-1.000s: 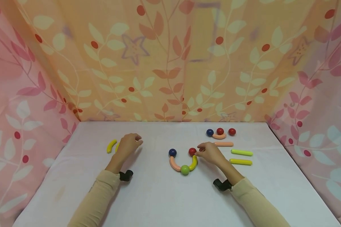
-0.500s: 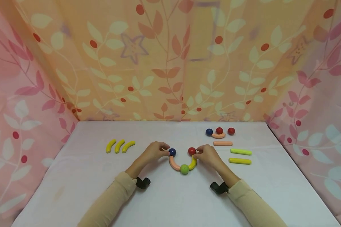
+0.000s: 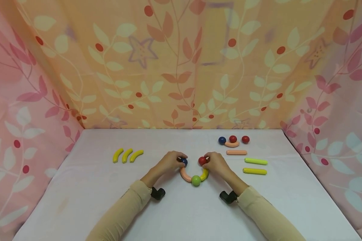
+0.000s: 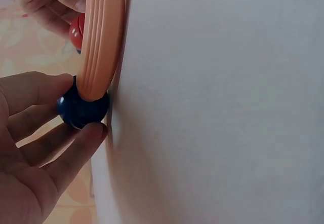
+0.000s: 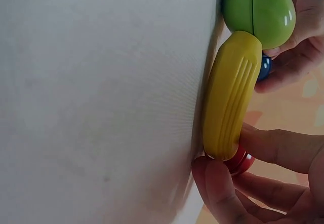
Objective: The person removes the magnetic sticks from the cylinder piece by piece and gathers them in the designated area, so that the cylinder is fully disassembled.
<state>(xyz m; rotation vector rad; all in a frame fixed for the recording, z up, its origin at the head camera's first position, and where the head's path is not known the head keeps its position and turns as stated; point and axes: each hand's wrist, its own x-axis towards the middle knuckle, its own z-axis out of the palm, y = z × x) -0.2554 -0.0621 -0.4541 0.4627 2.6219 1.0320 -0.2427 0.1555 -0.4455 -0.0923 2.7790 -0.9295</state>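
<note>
In the middle of the table a U-shaped chain is laid out: a blue ball [image 3: 184, 162], a salmon curved rod [image 3: 185, 175], a green ball [image 3: 196, 181], a yellow curved rod [image 3: 204, 174] and a red ball [image 3: 202, 161]. My left hand [image 3: 170, 163] pinches the blue ball between thumb and fingers; in the left wrist view the salmon rod [image 4: 104, 36] meets that ball. On the other end, my right hand [image 3: 218, 164] grips the red ball, which the yellow rod [image 5: 230, 97] partly hides in the right wrist view.
Yellow curved rods [image 3: 127, 155] lie at the left. Toward the back right sit another blue ball [image 3: 222, 140], two red balls [image 3: 245, 139] and a salmon curved rod [image 3: 232, 144]. Straight rods in salmon [image 3: 236, 152], lime [image 3: 255, 161] and yellow [image 3: 254, 171] lie in front of them.
My left hand has come right from the yellow curved rods to the blue ball and taken hold of it. My right hand has shifted slightly left and now grips the red ball.
</note>
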